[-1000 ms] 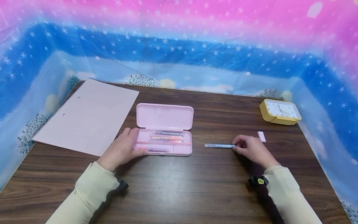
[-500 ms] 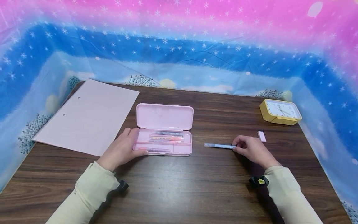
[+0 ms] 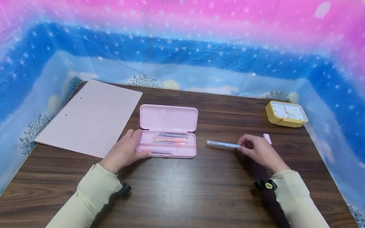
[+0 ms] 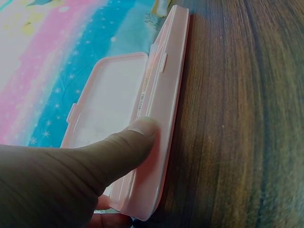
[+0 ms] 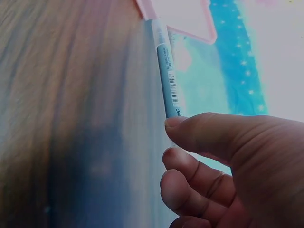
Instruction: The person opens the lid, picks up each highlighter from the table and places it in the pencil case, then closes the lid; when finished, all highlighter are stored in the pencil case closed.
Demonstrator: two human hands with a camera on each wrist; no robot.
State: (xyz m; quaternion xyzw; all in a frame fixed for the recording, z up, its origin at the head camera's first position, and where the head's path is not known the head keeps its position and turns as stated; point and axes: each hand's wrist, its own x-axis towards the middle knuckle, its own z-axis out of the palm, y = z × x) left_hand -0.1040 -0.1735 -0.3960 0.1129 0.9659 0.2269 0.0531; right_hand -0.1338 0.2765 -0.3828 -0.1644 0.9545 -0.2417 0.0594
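A pink pencil case lies with its lid up in the middle of the table. Its back compartment holds several pens; one more pen lies in the front compartment. My left hand grips the case's left end, and in the left wrist view the thumb presses the front wall. To the right, my right hand pinches one end of a blue pen between thumb and fingers. That pen's clear-capped end points toward the case. In the right wrist view its barrel shows a barcode.
A white eraser lies just behind the right hand. The yellow alarm clock stands at the back right. At the left is a large pale pink sheet or folder with two holes. A patterned cloth surrounds the wooden table.
My right hand has raised the blue pen slightly, its capped end coming up and farther back than before. The left hand and the pencil case stay in place.
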